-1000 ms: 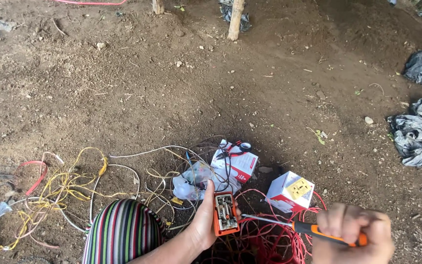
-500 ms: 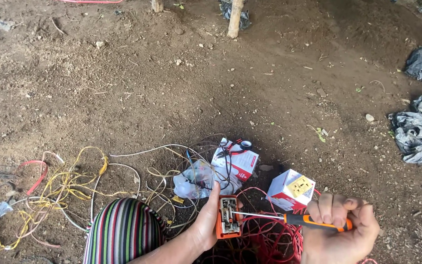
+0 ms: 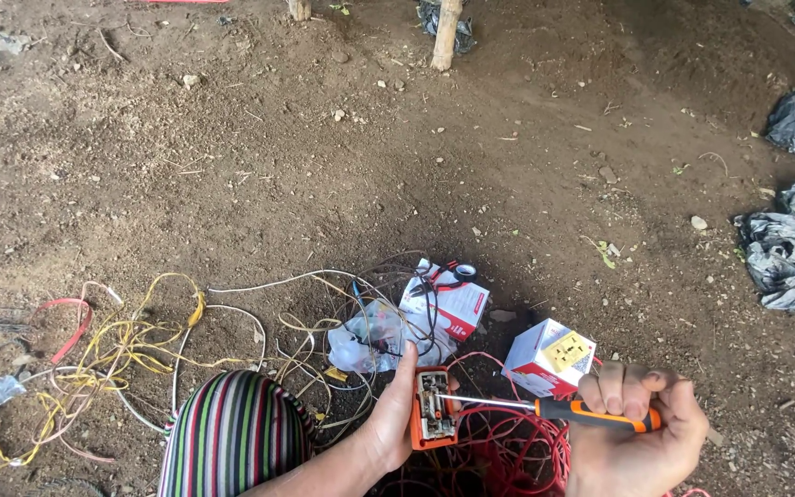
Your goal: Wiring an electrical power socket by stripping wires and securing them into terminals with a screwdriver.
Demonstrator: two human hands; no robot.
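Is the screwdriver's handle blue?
No, the screwdriver's handle gripped in the right hand is orange and black, with its metal tip at the orange rectangular socket box.

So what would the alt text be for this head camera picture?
Over bare dirt, a left hand holds an orange socket box while the right hand points an orange-handled screwdriver into it. Tangled wires and small cartons lie around.

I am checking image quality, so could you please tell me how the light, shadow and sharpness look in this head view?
Head view: soft, even daylight with no glare; a dark shadow patch on the soil above the boxes; left hand, screwdriver and right hand look sharp, without motion blur.
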